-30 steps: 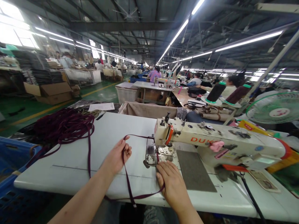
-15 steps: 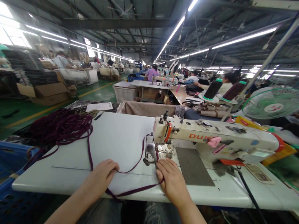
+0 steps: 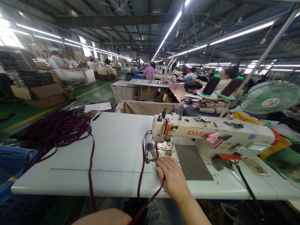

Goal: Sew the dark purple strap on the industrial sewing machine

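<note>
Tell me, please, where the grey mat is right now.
In the head view, the grey mat lies right of centre on the white table, just to the right of the right hand, in front of the sewing machine.

Very big room, going far back, under a dark roof [image 3: 150, 7] with thick beams [image 3: 105, 21]. High up, a ceiling fan [image 3: 119, 8] and long rows of bright tube lights [image 3: 243, 32]. On the left, big windows [image 3: 10, 40], glowing white. Down below, a shiny green floor [image 3: 98, 93] with a yellow line [image 3: 93, 89] and an open cardboard box [image 3: 48, 93]. Up close, a long white counter [image 3: 122, 131]. Past it, a white sewing table [image 3: 144, 82]. Off to the right, a round fan [image 3: 270, 101] with a green rim.
</note>
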The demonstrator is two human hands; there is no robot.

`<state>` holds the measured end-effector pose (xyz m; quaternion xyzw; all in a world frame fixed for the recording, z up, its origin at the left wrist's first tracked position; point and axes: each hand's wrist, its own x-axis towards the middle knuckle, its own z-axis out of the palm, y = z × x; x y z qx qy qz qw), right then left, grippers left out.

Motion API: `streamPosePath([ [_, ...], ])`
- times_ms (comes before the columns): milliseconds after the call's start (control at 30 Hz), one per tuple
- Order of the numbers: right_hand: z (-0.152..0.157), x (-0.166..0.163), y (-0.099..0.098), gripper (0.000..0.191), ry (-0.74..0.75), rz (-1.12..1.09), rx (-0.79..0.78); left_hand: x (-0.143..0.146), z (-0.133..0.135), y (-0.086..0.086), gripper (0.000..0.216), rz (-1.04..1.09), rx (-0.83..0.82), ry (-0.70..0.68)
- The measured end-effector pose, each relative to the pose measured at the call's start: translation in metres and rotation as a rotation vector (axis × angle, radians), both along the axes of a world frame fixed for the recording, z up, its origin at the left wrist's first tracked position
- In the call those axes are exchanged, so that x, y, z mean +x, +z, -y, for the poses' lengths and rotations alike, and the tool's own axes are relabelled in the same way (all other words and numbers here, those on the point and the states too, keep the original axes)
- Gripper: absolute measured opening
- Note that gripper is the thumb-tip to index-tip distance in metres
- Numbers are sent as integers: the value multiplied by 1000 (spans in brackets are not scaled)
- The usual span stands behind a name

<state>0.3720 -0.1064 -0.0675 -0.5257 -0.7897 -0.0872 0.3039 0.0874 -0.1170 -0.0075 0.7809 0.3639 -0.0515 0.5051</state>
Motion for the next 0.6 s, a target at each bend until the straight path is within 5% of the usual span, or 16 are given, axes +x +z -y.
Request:
streamPosePath([
  [100, 0, -1, 2, 29, -8, 16, 9, -7, -5, 13, 23, -151, 3, -30],
  [300, -1, 2, -1, 28, -5, 69, 47, -27, -10, 9, 24, 137, 23, 14],
  [467, -9, 9, -11, 28, 46, 110, 149, -52, -49, -19, 24, 131, 533, 563],
  [600, -14, 13, -17, 31, 65, 140, 225, -80, -96, -41, 47, -140, 916, 935],
])
